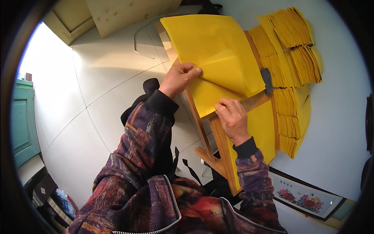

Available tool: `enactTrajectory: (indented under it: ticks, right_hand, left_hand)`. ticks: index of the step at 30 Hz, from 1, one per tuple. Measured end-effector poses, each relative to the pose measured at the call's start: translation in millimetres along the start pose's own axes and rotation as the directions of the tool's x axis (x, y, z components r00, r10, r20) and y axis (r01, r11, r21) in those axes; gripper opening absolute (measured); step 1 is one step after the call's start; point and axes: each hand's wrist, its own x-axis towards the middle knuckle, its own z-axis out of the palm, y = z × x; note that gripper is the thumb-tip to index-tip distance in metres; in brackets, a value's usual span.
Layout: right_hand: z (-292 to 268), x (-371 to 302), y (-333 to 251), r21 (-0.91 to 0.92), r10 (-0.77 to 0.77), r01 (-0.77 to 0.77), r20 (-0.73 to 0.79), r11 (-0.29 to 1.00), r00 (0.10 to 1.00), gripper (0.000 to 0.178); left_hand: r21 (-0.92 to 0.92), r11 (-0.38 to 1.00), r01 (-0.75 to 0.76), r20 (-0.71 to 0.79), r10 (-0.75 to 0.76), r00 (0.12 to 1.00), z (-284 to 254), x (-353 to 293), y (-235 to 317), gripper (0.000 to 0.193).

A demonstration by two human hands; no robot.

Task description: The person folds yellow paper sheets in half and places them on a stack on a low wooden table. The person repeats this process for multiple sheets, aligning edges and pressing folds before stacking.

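Note:
A pile of large yellow paper sheets lies on a narrow wooden stand. My left hand is closed in a pinch on the left edge of the top sheet, thumb uppermost. That sheet is lifted and buckled into a diagonal fold, baring the yellow sheet underneath. My right hand is at the near edge of the pile, its fingers curled and pressed together; what is between the fingertips, if anything, is hidden. A dark grey block touches the right side of the pile.
Stacks of folded yellow paper stand to the right of the stand. More yellow paper shows lower on the stand. A framed flower picture is at the lower right. Leftward are a tiled floor and a green cabinet door.

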Motion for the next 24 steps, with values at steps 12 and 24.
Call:
enactTrajectory:
  ticks: [12, 24]
  right_hand:
    - [-11, 16, 13, 0.539, 0.263, -0.326, 0.192, 0.776, 0.945, 0.013]
    - [-14, 19, 19, 0.67, 0.367, -0.501, 0.345, 0.548, 0.864, 0.01]
  left_hand:
    - [0.007, 0.999, 0.049, 0.042, -0.049, 0.998, -1, -3, 7, 0.027]
    - [-0.01, 0.999, 0.038, 0.055, -0.037, 0.998, -2, -5, 7, 0.026]
